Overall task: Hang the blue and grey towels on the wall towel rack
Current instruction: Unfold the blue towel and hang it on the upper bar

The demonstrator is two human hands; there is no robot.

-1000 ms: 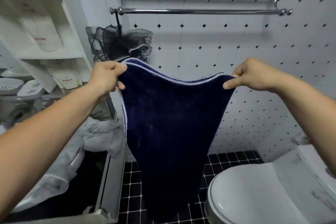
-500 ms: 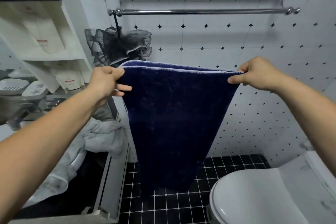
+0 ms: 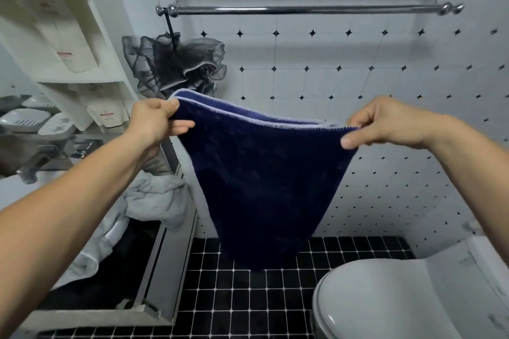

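Corners of blue towel [image 3: 261, 173] are pinched by left hand [image 3: 154, 121] and right hand [image 3: 385, 125]; forearm [image 3: 82, 201] partly hides grey towel [image 3: 154, 195].

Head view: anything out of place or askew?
Only the grey towel: it lies in a crumpled heap at lower left, one end trailing downward, not on the towel rack. The blue towel sags between the left hand and right hand, below the bars. Nothing looks damaged.

Left forearm [image 3: 68, 215], right forearm [image 3: 468, 173]: bare along the whole visible length. Left hand [image 3: 154, 121], right hand [image 3: 385, 124]: bare, fingernails short and plain, thumbnail showing on each.
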